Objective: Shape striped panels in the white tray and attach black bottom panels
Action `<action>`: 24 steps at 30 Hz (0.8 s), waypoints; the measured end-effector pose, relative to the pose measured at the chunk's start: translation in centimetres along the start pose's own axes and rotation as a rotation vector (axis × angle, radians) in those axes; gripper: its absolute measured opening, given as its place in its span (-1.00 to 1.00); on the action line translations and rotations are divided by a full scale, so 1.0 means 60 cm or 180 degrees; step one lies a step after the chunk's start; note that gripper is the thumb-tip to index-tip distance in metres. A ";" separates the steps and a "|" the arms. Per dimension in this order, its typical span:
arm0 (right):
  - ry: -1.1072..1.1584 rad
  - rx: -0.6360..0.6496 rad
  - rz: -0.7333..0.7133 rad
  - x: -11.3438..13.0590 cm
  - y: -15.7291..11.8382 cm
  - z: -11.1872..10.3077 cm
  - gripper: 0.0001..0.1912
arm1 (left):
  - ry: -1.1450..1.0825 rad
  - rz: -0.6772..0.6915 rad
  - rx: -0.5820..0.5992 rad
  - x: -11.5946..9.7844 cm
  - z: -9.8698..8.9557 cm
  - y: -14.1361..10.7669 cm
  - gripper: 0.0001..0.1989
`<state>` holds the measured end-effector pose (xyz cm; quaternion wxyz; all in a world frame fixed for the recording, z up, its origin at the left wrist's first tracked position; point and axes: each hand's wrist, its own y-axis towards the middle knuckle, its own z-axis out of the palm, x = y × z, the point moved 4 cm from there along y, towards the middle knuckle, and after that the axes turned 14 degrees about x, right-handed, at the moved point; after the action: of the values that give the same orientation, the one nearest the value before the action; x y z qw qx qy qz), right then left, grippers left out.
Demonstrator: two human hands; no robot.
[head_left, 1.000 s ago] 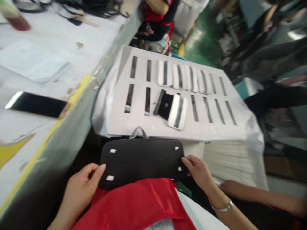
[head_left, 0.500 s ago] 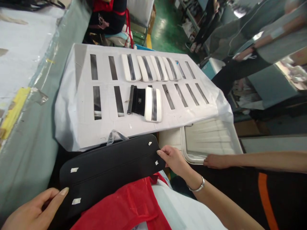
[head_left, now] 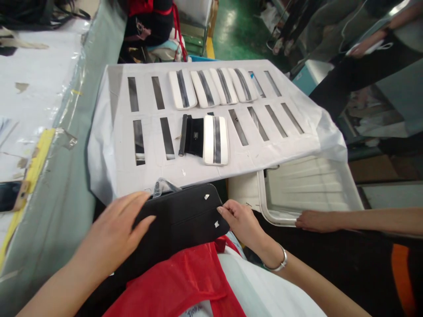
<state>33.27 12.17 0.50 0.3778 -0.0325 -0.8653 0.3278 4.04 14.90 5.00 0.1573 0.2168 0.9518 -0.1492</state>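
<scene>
A long black leather-like panel (head_left: 185, 220) with rounded corners and small white patches lies across my lap. My right hand (head_left: 239, 222) pinches its right edge, thumb on top; a bracelet circles that wrist. Over the panel's left part is my left hand (head_left: 122, 224), fingers stretched out and thumb spread, holding nothing. Whether it touches the panel is unclear, and it covers much of that side. Just beyond the panel's upper edge is a clear plastic loop (head_left: 164, 186).
A white slotted board (head_left: 148, 141) bears several white pads (head_left: 183, 90) with dark stripes and a small black piece (head_left: 193, 136). Another person's hand (head_left: 313, 220) holds the rim of a white bin (head_left: 280, 220). A phone (head_left: 11, 196) lies on the left bench.
My left hand has let go of the panel's left end and moved up and right over the panel. My right hand keeps its pinch. The view has shifted slightly.
</scene>
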 end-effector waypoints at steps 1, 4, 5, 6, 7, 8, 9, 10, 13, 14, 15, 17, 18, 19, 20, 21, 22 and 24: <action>-0.0019 -0.0011 0.0002 0.001 0.000 -0.001 -0.70 | -0.0215 0.0239 0.0183 -0.029 0.012 0.045 -0.52; -0.0030 -0.0021 0.0007 0.002 -0.001 -0.001 -0.70 | -0.0909 0.0557 0.0834 -0.104 0.052 0.158 -0.58; -0.0014 -0.0015 0.0008 0.001 -0.001 0.000 -0.70 | -0.1059 0.0594 0.0949 -0.121 0.061 0.182 -0.62; 0.0009 -0.0011 0.0009 0.001 -0.001 0.000 -0.70 | -0.1200 0.0608 0.1010 -0.132 0.068 0.199 -0.66; 0.0038 -0.0011 0.0012 0.000 -0.001 0.000 -0.70 | -0.1323 0.0602 0.1014 -0.138 0.071 0.209 -0.70; 0.0065 -0.0014 0.0022 0.000 -0.001 0.000 -0.71 | -0.1438 0.0571 0.0978 -0.140 0.073 0.214 -0.74; 0.0081 -0.0016 0.0033 -0.001 -0.001 0.000 -0.71 | -0.1551 0.0512 0.0927 -0.139 0.073 0.216 -0.78; 0.0089 -0.0014 0.0040 -0.001 0.000 -0.001 -0.71 | -0.1648 0.0423 0.0880 -0.135 0.072 0.216 -0.82; 0.0102 0.0029 0.0042 -0.001 0.001 -0.003 -0.71 | -0.1734 0.0144 0.0874 -0.128 0.071 0.218 -0.91; 0.0113 0.0047 0.0045 -0.001 0.002 -0.003 -0.71 | -0.1709 0.0077 0.0910 -0.128 0.071 0.219 -0.92; 0.0132 0.0063 0.0051 -0.001 0.003 -0.004 -0.71 | -0.1674 0.0031 0.0948 -0.130 0.072 0.222 -0.92; 0.0171 0.0081 0.0069 0.000 0.004 -0.006 -0.71 | -0.1590 -0.0034 0.0983 -0.134 0.075 0.227 -0.92; 0.0180 0.0078 0.0076 0.000 0.005 -0.008 -0.72 | -0.1528 -0.0065 0.0970 -0.136 0.076 0.229 -0.92; 0.0181 0.0069 0.0084 0.001 0.006 -0.009 -0.72 | -0.1447 -0.0088 0.0947 -0.138 0.078 0.230 -0.91; 0.0178 0.0061 0.0093 0.002 0.006 -0.010 -0.71 | -0.1355 -0.0103 0.0917 -0.140 0.080 0.232 -0.91; 0.0172 0.0064 0.0100 0.003 0.007 -0.012 -0.71 | -0.1262 -0.0107 0.0886 -0.141 0.081 0.233 -0.91; 0.0164 0.0077 0.0103 0.004 0.008 -0.013 -0.71 | -0.1178 -0.0109 0.0876 -0.142 0.082 0.234 -0.91; 0.0155 0.0140 0.0089 0.005 0.010 -0.014 -0.71 | -0.1028 -0.0118 0.0926 -0.143 0.084 0.237 -0.91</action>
<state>33.53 13.20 0.77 0.3948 -0.0443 -0.8479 0.3511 19.12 22.25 0.46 0.2720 0.1929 0.8865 -0.3207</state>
